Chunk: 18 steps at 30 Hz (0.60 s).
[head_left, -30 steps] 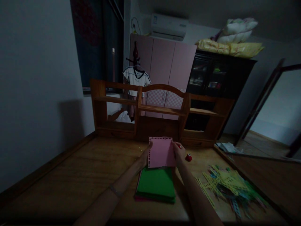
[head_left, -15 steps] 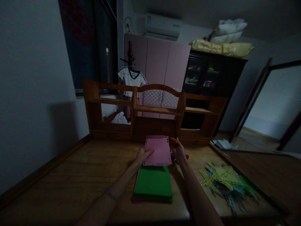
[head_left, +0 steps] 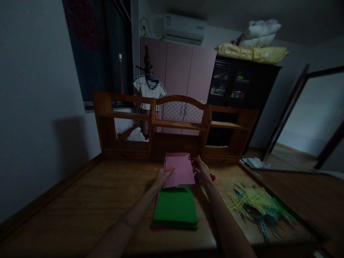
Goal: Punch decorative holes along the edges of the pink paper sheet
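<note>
My left hand [head_left: 163,176] is closed on the left side of a sheet of pink paper [head_left: 179,170], thumb on top. Small dark holes run along the paper's left edge and at its top right corner. By the paper's right edge, my right hand [head_left: 202,171] has its fingers around a small red punch [head_left: 196,162], partly hidden by the fingers. Beneath and nearer to me lies a stack of green sheets [head_left: 175,208], with pink ones showing under it. Another small red object [head_left: 212,176] sits on the table just beyond my right wrist.
A heap of yellow, green and blue punched paper strips [head_left: 255,202] covers the right of the wooden table [head_left: 107,200]. A wooden shelf unit [head_left: 178,124] borders the far edge, and a wall [head_left: 40,125] stands on the left.
The view has shifted slightly. The pink paper and my left hand stay together; the red punch in my right hand has moved slightly down and left, and the fingers have shifted around it.
</note>
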Available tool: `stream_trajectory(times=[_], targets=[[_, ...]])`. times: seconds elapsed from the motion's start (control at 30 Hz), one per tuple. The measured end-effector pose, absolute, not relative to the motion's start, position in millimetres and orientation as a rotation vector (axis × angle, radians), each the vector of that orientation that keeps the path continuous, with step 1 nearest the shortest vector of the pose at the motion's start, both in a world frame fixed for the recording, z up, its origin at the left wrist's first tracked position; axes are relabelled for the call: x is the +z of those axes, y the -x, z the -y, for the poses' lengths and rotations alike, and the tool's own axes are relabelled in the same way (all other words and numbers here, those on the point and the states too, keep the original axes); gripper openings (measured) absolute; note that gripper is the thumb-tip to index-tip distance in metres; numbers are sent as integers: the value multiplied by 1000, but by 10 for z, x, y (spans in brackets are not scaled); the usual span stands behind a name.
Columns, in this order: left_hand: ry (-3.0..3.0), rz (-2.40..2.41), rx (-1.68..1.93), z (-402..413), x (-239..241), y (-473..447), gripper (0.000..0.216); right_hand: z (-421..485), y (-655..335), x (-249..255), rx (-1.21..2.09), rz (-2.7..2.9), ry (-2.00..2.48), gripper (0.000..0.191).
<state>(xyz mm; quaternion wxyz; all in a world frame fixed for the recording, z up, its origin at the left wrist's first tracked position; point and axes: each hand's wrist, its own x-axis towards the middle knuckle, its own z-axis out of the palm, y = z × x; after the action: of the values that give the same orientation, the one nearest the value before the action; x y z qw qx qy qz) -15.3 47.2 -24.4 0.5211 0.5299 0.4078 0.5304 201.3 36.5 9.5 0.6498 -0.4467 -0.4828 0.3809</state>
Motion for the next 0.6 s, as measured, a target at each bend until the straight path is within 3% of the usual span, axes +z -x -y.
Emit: stream_trajectory(times=[0.17,0.6], targets=[[-1227,-982,1273,-459,-237,155,46,-428,-1987,68,997,1030,921,44],[-1333,-1030,1251,-411,-175,146,46,-454,-2022,-9,831,1165,1017,46]])
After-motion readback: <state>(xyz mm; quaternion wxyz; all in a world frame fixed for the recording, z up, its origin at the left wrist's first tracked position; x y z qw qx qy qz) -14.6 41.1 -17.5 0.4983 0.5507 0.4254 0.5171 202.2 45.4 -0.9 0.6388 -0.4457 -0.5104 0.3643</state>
